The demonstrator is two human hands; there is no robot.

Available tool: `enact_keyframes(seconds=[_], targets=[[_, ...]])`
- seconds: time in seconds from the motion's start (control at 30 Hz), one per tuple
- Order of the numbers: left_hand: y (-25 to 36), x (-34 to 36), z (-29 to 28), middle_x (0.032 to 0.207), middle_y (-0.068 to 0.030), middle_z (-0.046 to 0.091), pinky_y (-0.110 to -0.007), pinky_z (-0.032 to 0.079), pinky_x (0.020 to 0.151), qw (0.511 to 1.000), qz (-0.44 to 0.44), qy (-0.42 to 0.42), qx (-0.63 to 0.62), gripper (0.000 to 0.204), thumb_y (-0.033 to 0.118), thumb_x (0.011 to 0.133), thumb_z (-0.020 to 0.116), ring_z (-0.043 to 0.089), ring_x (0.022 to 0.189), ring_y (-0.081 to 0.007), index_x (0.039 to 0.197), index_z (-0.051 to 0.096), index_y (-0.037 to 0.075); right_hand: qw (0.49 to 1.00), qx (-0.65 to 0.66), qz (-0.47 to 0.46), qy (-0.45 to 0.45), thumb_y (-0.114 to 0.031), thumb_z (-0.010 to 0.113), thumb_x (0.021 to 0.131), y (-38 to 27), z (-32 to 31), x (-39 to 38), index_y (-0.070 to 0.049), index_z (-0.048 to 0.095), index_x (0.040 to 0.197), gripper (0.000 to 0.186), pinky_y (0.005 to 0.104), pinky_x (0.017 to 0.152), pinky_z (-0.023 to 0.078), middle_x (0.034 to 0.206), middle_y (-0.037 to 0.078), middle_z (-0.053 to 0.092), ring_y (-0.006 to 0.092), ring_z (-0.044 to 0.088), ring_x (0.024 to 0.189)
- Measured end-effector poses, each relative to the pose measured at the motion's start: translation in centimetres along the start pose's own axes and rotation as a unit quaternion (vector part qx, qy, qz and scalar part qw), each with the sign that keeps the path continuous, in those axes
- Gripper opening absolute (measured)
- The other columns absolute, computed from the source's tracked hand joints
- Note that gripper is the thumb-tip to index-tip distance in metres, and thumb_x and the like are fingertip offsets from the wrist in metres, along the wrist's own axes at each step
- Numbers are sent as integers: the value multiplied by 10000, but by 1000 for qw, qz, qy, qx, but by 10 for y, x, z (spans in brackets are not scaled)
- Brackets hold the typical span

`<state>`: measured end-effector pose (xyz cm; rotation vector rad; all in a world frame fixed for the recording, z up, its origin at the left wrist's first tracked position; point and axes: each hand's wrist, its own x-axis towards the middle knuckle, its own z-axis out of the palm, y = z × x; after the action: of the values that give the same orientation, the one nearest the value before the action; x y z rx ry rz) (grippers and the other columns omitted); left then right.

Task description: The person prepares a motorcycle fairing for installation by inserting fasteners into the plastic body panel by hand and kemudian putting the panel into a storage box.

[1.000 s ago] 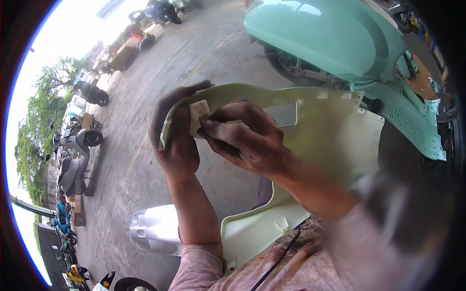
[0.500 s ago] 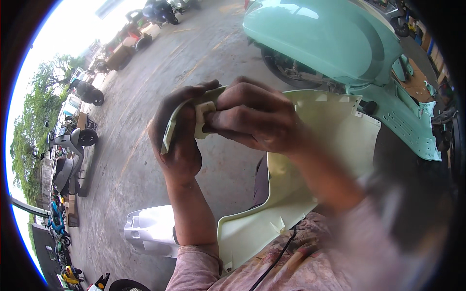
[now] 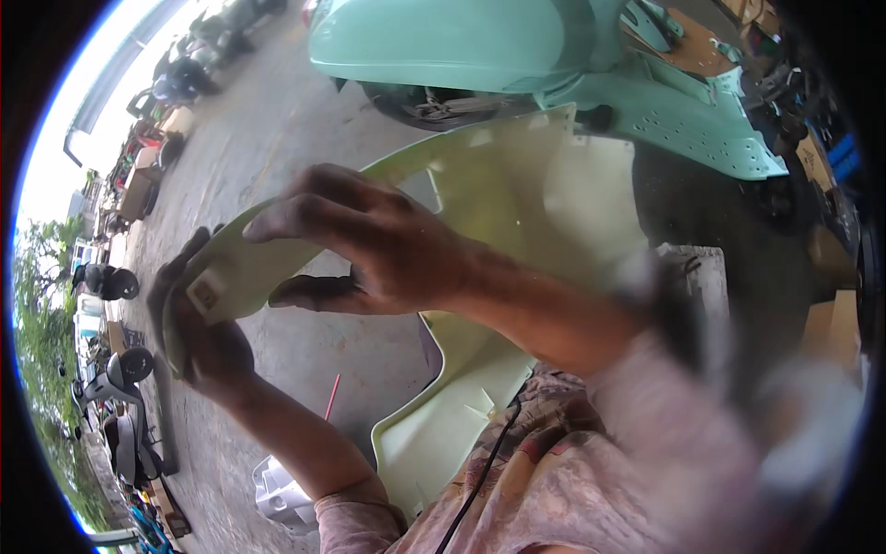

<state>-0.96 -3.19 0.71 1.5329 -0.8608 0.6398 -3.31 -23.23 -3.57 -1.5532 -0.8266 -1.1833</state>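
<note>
A large pale cream-green plastic panel (image 3: 517, 194) with a cutout spans the middle of the view, its lower part resting against my clothing. My left hand (image 3: 217, 351) grips its curved left end, with the fingers behind it. A small square fitting (image 3: 203, 295) sits on the inner face at that end. My right hand (image 3: 378, 249) is open over the panel to the right of the fitting, fingers curved and thumb apart, nothing visible between them. I cannot tell whether its fingertips touch the panel.
A mint-green scooter body (image 3: 461, 42) stands ahead. A silver molded part (image 3: 277, 499) and a thin red rod (image 3: 332, 397) lie lower left. Parked scooters (image 3: 125, 415) and boxes (image 3: 138, 185) line the left. Cardboard boxes (image 3: 826, 323) and a worn pale block (image 3: 701, 268) are at right.
My right fingers have left the small fitting, spread apart and moved right along the panel. My left hand and the panel's end have shifted down-left in view; the view itself has turned.
</note>
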Motion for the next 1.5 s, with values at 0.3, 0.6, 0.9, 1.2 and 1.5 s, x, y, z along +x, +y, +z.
enact_keyframes(seconds=[0.3,0.6,0.9,1.2,1.5], targets=[[-26,21,-73,1263,-192,537,-383,435,967,926,123,-114,338,378,196,984,401,550,1118,-285,1228,513,-70,752,-491,429,95,-333,736,758,61,-234,-209,-14,316,1354,796,462,1053,322,1320,245,394,397,345,1264],[9,32,-43,1258,-209,533,-427,449,954,919,99,-124,362,379,193,1006,365,536,1141,-307,1248,496,-67,890,-390,226,-64,-282,673,797,116,-202,-138,-48,398,1356,665,406,1094,305,1397,187,407,310,378,1307],[30,79,-113,1254,-177,519,-395,494,842,824,171,-259,473,713,510,905,480,578,1031,-293,1336,402,-53,901,-197,313,-227,-671,508,819,159,-112,-69,-156,585,1238,668,485,1080,260,1216,174,583,350,474,1210],[125,49,-25,1462,-135,367,-465,270,1087,836,70,-238,489,671,480,928,447,338,1350,-294,1430,333,50,915,-262,232,-201,-591,520,848,117,-96,-64,-165,635,1069,494,533,1009,286,1029,60,636,262,549,1093],[12,36,60,891,-263,584,-439,420,758,738,-138,-416,513,457,343,1006,354,535,803,-402,1024,558,-66,924,-315,204,-74,-489,625,808,110,-87,-77,-144,638,1022,407,497,1002,290,1028,46,600,242,508,1097]])
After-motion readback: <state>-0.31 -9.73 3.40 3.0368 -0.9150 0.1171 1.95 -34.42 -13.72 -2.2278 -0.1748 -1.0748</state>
